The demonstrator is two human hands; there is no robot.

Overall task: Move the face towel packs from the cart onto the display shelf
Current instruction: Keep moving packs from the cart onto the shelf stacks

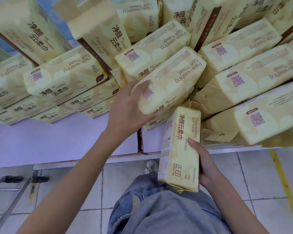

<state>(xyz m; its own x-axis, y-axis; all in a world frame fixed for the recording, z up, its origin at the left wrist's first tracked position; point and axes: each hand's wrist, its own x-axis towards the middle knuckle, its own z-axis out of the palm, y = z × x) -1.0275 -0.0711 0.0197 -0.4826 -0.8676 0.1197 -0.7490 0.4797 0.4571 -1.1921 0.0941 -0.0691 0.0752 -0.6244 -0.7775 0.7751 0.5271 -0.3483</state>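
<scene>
Yellow face towel packs fill the pale display shelf (pixel 41 139). My left hand (pixel 127 110) grips the near end of one pack (pixel 172 81) that lies tilted on top of the stacked packs in the middle. My right hand (pixel 205 166) holds a second pack (pixel 179 149) upright by its right side, just in front of the shelf edge and above my leg. Its top end touches the packs on the shelf.
Stacks of several packs (pixel 64 78) lie at the left, more packs (pixel 254 78) lean at the right, and upright ones stand behind. A metal frame (pixel 12 196) stands on the tiled floor at lower left. A yellow floor line (pixel 284 183) runs at the right.
</scene>
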